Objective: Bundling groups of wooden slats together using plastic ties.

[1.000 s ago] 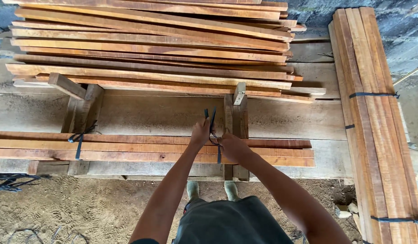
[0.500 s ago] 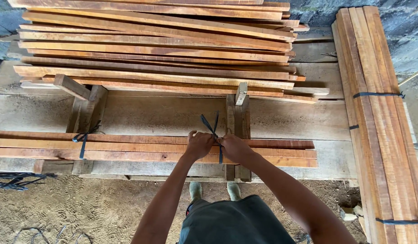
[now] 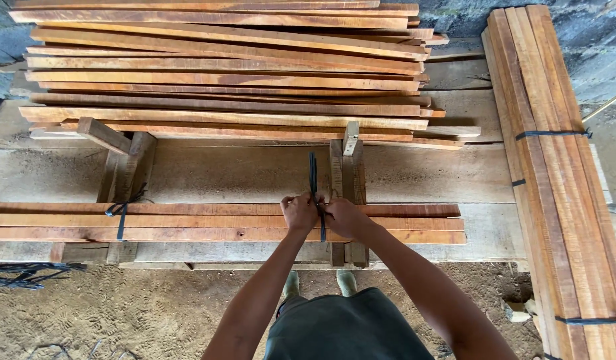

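Note:
A flat bundle of long reddish wooden slats (image 3: 188, 223) lies across two wooden supports in front of me. A dark blue strap (image 3: 313, 175) wraps the bundle near its right end, and its loose ends stand straight up. My left hand (image 3: 300, 212) and my right hand (image 3: 344, 218) sit side by side on top of the bundle, both closed on the strap at the knot. A second dark strap (image 3: 119, 217) binds the bundle near its left end.
A tall pile of loose slats (image 3: 228, 67) lies behind on a wide plank bench (image 3: 241, 175). A strapped bundle of slats (image 3: 554, 173) runs lengthwise at the right. Spare dark straps (image 3: 21, 275) lie on the sandy ground at the left.
My hands have drawn together over the knot. The strap ends, splayed apart before, now stand together straight up.

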